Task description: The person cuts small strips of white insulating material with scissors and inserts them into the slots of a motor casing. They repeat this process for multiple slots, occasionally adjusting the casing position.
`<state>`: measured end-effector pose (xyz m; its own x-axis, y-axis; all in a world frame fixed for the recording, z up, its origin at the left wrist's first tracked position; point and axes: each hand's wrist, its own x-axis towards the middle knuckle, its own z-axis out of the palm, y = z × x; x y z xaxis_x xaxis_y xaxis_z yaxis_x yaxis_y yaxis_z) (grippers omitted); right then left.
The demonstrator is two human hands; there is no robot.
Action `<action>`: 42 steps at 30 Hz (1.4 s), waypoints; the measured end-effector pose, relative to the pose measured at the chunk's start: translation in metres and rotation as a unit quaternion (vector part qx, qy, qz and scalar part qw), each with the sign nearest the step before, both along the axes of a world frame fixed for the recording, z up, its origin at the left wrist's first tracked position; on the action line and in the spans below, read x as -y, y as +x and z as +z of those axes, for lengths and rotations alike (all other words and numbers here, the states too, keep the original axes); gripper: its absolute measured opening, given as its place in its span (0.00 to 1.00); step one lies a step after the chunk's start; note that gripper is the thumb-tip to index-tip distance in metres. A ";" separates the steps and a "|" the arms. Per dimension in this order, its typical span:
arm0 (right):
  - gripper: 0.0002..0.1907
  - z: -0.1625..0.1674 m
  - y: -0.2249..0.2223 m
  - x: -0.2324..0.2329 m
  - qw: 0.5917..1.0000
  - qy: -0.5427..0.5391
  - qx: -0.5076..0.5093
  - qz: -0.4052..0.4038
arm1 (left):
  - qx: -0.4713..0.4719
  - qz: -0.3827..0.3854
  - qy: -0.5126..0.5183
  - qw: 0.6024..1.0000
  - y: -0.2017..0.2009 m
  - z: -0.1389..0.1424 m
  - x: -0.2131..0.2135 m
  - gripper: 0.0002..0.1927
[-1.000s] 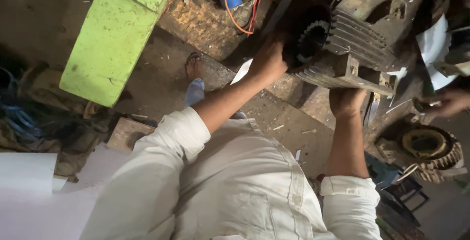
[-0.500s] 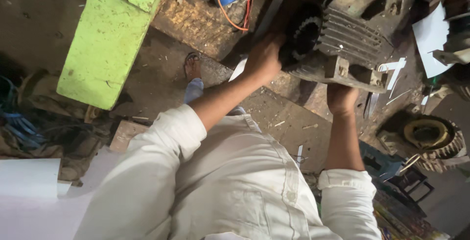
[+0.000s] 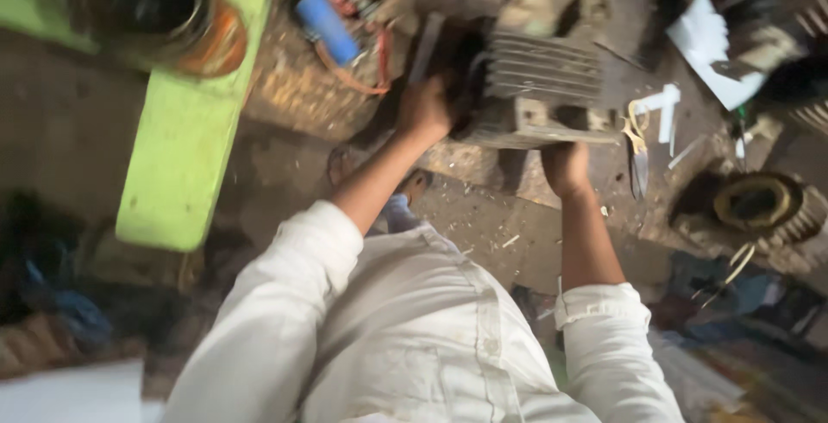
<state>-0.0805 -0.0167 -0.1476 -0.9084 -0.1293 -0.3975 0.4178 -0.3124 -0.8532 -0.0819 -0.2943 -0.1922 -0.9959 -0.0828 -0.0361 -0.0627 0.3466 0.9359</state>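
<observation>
A grey finned electric motor body (image 3: 543, 87) stands on a dirty wooden workbench (image 3: 483, 207). My left hand (image 3: 423, 111) grips its dark open end on the left side. My right hand (image 3: 565, 167) holds the motor's base plate from underneath at the front edge. Both sleeves are white and rolled up. The picture is motion-blurred, so finger detail is unclear.
A bright green bench (image 3: 185, 147) with a round orange-rimmed can (image 3: 147, 9) is at the left. A blue cylinder with red wires (image 3: 328, 26) lies behind the motor. Scissors (image 3: 638, 143), white paper scraps (image 3: 707, 39) and a second motor stator (image 3: 759, 203) are at the right.
The view has swung and blurred; the motor now sits more to the middle. My left hand stays on the motor's end, my right under its base.
</observation>
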 end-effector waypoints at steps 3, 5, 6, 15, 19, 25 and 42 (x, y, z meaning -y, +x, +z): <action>0.22 0.005 -0.003 0.002 1.000 -0.013 0.017 -0.015 | -0.046 0.018 -0.007 0.999 0.002 0.012 -0.005 0.20; 0.22 0.010 -0.004 0.004 0.998 0.000 0.045 -0.040 | -0.044 0.012 -0.067 0.997 0.004 0.019 -0.007 0.23; 0.22 0.012 -0.005 0.005 0.997 0.014 0.061 -0.051 | -0.032 0.010 -0.083 0.996 0.005 0.022 -0.009 0.22; 0.21 0.022 0.006 0.001 0.975 0.204 -0.064 0.065 | -0.035 0.018 -0.119 0.992 0.004 0.040 -0.014 0.21; 0.19 0.018 0.014 -0.008 0.967 0.208 -0.113 0.097 | -0.025 0.004 -0.102 0.994 0.009 0.029 -0.016 0.22; 0.21 -0.005 0.019 -0.028 0.964 0.221 -0.056 0.134 | -0.032 0.025 -0.108 0.993 0.010 0.021 -0.023 0.22; 0.32 -0.028 0.047 -0.014 0.996 0.070 0.061 -0.020 | -0.003 -0.081 -0.031 0.996 0.037 0.004 -0.008 0.20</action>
<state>-0.0331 -0.0024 -0.1757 -0.8560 -0.0296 -0.5162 0.5099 -0.2136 -0.8333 -0.0444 -0.2865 -0.1878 -0.9966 0.0771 -0.0297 0.0045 0.4093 0.9124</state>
